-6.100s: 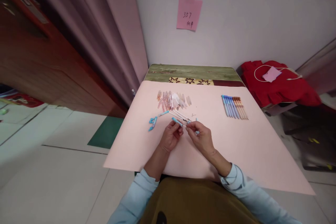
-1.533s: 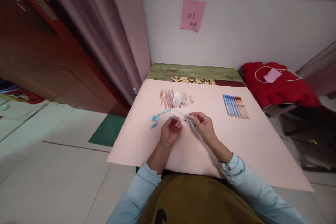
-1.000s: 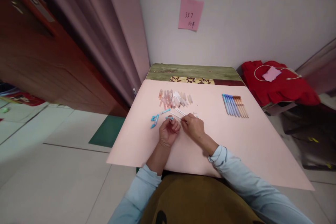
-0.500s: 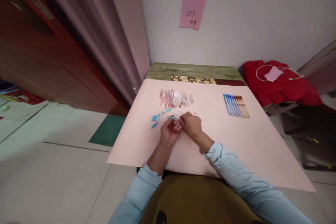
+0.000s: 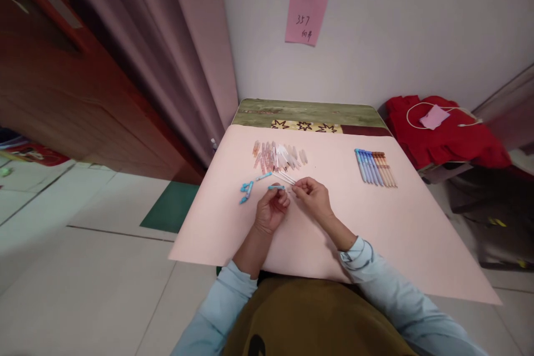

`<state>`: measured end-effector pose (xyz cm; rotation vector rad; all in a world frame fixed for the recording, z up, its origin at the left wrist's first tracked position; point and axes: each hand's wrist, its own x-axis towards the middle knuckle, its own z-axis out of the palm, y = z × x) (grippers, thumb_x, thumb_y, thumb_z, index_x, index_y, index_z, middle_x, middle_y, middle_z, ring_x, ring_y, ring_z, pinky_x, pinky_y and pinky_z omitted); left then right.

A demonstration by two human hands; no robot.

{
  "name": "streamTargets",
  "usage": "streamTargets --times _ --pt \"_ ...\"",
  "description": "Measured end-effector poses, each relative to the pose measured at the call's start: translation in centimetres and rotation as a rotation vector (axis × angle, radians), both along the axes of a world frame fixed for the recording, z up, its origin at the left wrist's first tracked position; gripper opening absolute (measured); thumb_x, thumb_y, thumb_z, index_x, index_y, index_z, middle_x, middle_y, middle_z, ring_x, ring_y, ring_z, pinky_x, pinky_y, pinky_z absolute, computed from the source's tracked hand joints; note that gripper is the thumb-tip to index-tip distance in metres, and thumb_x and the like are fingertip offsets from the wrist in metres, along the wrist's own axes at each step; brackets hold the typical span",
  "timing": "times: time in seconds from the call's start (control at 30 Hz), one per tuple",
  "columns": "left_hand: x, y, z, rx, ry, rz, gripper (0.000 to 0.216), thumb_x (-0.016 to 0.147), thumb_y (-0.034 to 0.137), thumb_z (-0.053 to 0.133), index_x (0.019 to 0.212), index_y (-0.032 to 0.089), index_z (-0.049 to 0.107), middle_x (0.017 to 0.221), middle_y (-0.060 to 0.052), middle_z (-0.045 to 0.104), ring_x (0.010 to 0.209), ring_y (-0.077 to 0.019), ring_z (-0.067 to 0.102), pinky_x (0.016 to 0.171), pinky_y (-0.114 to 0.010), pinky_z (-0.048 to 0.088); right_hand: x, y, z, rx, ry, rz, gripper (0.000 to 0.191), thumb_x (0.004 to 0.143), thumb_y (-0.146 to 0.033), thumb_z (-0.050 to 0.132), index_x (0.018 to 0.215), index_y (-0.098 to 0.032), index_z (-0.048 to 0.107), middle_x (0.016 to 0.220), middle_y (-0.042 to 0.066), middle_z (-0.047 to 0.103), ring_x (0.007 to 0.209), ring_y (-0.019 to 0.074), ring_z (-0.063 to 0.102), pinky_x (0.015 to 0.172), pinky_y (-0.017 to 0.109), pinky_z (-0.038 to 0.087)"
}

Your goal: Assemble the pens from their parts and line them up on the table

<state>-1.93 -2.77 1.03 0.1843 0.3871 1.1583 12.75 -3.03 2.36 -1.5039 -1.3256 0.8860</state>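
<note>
The right hand point(image 5: 315, 200) is now sitting a little apart from the left hand point(image 5: 270, 212), whereas half a second ago the two were meeting at the fingertips. A narrow gap is opening between them, so the work in hand is, as I judge it, pausing between one joining touch and another.

The left hand is curling palm up, thumb and forefinger closing on a short blue pen piece point(image 5: 276, 187), the other fingers bending loosely. That piece is lying crosswise in the grip, above the worktop point(image 5: 354, 245), left of its middle and well in from the near edge.

The right hand is bringing thumb and forefinger close together at the near ends of some white rods point(image 5: 284, 178); I cannot tell whether it is gripping one or merely touching.

Further toward the far edge, clear pinkish barrels point(image 5: 263, 157) are lying heaped. Nearer the left edge, blue pen parts point(image 5: 247, 189) are clustering. Toward the right edge, a row of pens point(image 5: 375, 168) is lying side by side.
</note>
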Motion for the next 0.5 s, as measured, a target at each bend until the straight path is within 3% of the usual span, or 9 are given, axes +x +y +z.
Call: streamTargets --times 0.1,0.2,0.4,0.5 --pt "0.2 -0.1 0.1 -0.009 0.051 -0.002 0.012 0.076 0.013 0.066 0.087 0.014 0.063 0.070 -0.002 0.058 0.056 -0.0080 0.047 0.053 -0.022 0.036 -0.2 -0.6 0.7 0.018 0.275 0.040 0.029 0.075 -0.043 0.070 0.086 -0.018 0.063 0.072 0.001 0.067 0.064 0.0149 0.065 0.062 0.025 0.051" --pt "0.3 -0.2 0.1 -0.009 0.093 -0.006 0.012 0.075 0.013 0.067 0.086 0.014 0.063 0.070 -0.002 0.060 0.056 -0.0077 0.049 0.054 -0.021 0.037 -0.8 -1.4 1.9 0.059 0.327 0.075 0.029 0.077 -0.044 0.070 0.089 -0.019 0.062 0.078 0.003 0.070 0.069 0.0163 0.068 0.066 0.028 0.054" --pt "0.3 -0.4 -0.2 0.041 0.099 -0.033 0.008 0.076 0.016 0.068 0.079 0.013 0.061 0.066 0.001 0.056 0.053 -0.0066 0.046 0.053 -0.022 0.036 -1.1 -2.3 3.2 0.203 -0.128 0.045 0.018 0.083 -0.038 0.067 0.083 -0.020 0.070 0.074 0.002 0.068 0.063 0.0136 0.061 0.065 0.026 0.050" --pt "0.3 -0.5 -0.1 0.054 0.097 -0.048 0.008 0.077 0.017 0.067 0.078 0.013 0.060 0.064 0.001 0.054 0.052 -0.0065 0.044 0.050 -0.022 0.034 -0.8 -2.4 3.3 0.230 -0.216 0.040 0.019 0.085 -0.038 0.065 0.083 -0.021 0.072 0.077 0.002 0.069 0.064 0.0132 0.060 0.064 0.025 0.049"
